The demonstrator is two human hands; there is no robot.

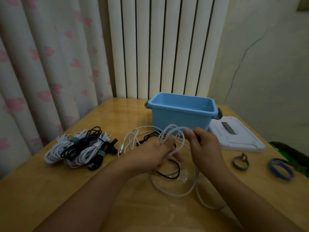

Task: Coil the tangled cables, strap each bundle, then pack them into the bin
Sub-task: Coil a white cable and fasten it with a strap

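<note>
— Wooden table point(50, 186) by the curtain and radiator: which step is the person on?

— Coiling, by the look of it. The left hand point(150, 156) grips a gathered set of loops of the white cable point(173, 193), and the right hand point(204, 146) pinches a strand just beside it, feeding another turn. The rest trails in a loose loop on the table, crossing a black cable point(168, 174).

— And next?

— Probably drawing in the slack without snagging the black one, then fetching a strap; a grey strap point(240, 162) and a blue strap point(280, 169) lie to the right.

— The bin?

— The blue bin point(180, 121) stands open behind the hands, seemingly empty. Its white lid point(237, 139) lies beside it. Strapped bundles point(78, 149) wait on the left.
</note>
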